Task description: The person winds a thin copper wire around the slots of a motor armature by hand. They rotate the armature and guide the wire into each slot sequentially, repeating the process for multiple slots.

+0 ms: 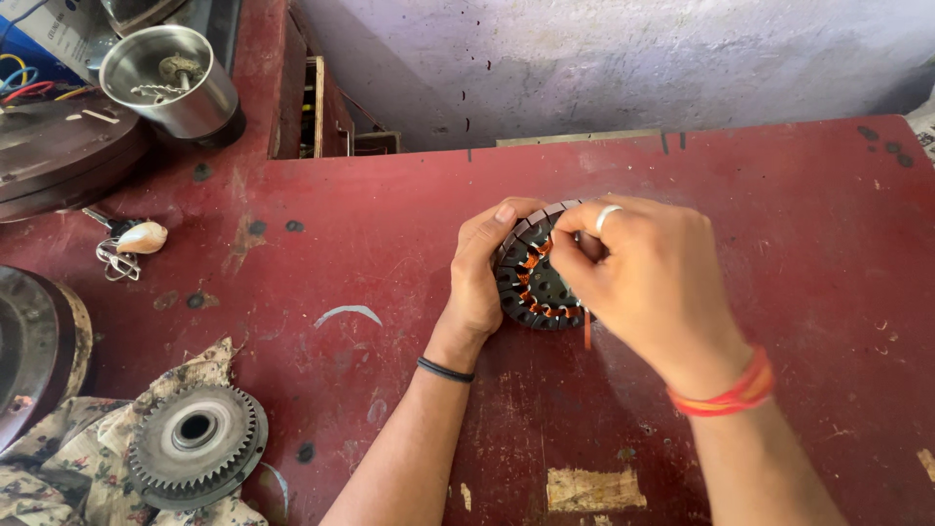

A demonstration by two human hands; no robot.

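A round dark metal stator [531, 282] with slots around its rim and orange strips tucked in some slots stands tilted on its edge on the red table [370, 253]. My left hand [479, 278] cups its left side, thumb on the top rim. My right hand [638, 278], wearing a silver ring and an orange-red wrist thread, covers the stator's right side, fingers pinched at the upper rim. A thin orange strip [587, 333] hangs below it.
A toothed grey metal disc [198, 443] lies on a flowered cloth [68, 468] at the lower left. A steel cup [173, 80] stands at the upper left, with a small keyring and shell [131, 244] below it. A dark round part [34, 346] sits at the left edge.
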